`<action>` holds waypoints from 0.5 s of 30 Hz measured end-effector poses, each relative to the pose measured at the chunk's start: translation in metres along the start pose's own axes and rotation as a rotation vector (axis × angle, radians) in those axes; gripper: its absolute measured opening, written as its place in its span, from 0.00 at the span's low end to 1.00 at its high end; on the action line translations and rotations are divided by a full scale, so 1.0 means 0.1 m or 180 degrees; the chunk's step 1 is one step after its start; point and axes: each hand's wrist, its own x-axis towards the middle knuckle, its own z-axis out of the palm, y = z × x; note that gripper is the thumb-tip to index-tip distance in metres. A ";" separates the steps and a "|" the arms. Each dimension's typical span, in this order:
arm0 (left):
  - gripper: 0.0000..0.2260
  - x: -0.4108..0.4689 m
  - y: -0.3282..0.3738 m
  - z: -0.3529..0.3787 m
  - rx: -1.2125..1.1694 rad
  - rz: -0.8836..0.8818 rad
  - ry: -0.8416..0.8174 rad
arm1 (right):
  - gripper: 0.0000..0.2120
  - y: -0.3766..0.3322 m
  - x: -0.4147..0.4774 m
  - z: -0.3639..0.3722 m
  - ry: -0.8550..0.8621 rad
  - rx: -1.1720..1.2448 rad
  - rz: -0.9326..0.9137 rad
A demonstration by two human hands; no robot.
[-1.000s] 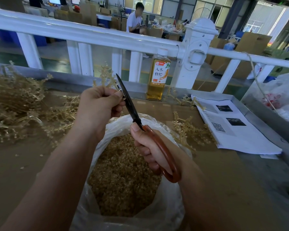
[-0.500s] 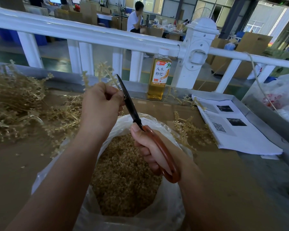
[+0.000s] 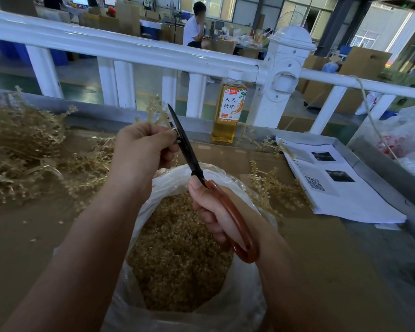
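Note:
My left hand [image 3: 143,149] grips a golden plastic sprig [image 3: 155,111] that sticks up above its fingers. My right hand [image 3: 213,209] holds scissors [image 3: 187,149] with dark blades and red-brown handles; the blades point up and left and meet the sprig at my left fingertips. Both hands hover over a clear plastic bag [image 3: 247,295] that stands open and holds a heap of small golden cut pieces [image 3: 177,255].
A pile of golden sprigs [image 3: 22,144] lies on the brown table at the left, and more sprigs [image 3: 273,188] lie right of the bag. A bottle of amber drink [image 3: 228,111] stands by the white railing [image 3: 130,49]. Printed papers [image 3: 340,188] sit at the right.
My left hand has turned slightly and shifted the sprig against the blades. The scissors and my right hand stay almost where they were.

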 end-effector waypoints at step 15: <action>0.09 -0.01 0.00 0.00 -0.0132 -0.0155 -0.0256 | 0.18 -0.03 0.07 0.00 0.0222 -0.0090 0.0067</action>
